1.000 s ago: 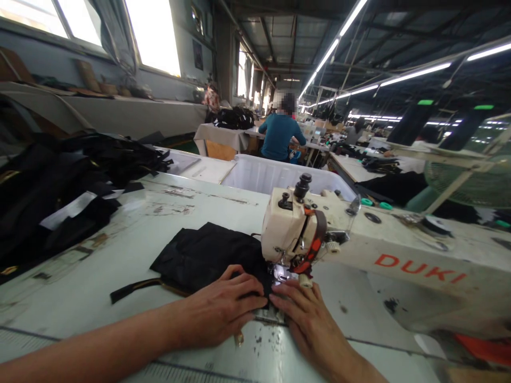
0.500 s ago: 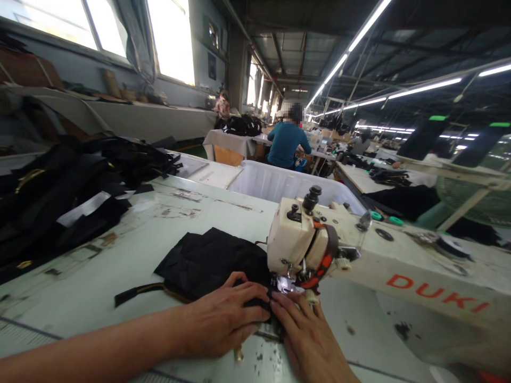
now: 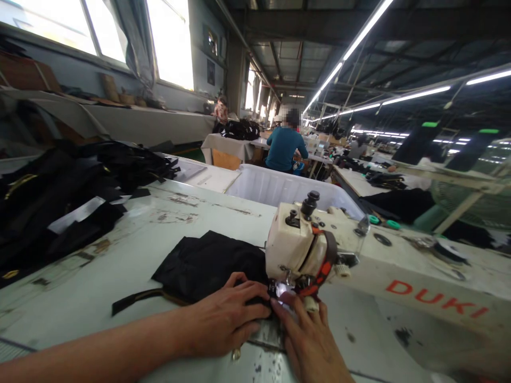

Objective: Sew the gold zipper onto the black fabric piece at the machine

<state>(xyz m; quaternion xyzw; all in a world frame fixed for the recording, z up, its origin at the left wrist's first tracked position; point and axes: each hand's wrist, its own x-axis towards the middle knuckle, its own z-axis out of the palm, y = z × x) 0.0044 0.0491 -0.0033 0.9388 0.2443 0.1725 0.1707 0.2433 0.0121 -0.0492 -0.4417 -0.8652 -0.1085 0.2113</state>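
A black fabric piece [image 3: 211, 263] lies flat on the pale sewing table, its right edge under the head of a white sewing machine [image 3: 295, 242]. From its left side trails a narrow black strip [image 3: 138, 299] with a thin golden line. My left hand [image 3: 227, 316] rests on the near edge of the fabric, fingers bent and pressing it, just left of the lit needle area. Close beside it, my right hand [image 3: 309, 335] has bent fingers on the fabric edge at the presser foot; its grip is partly hidden. Below my left hand shows a small metallic bit [image 3: 236, 354].
A heap of black fabric pieces [image 3: 72, 197] covers the table's left side. Behind the machine stands a translucent plastic bin [image 3: 259, 183]. The machine arm [image 3: 431, 287] spans the right. Farther off, a person in a blue top [image 3: 285, 149] sits at another table.
My right hand's fingers have bent more and shifted slightly closer in at the presser foot. My left hand stays nearly in place on the fabric. The view has shifted slightly.
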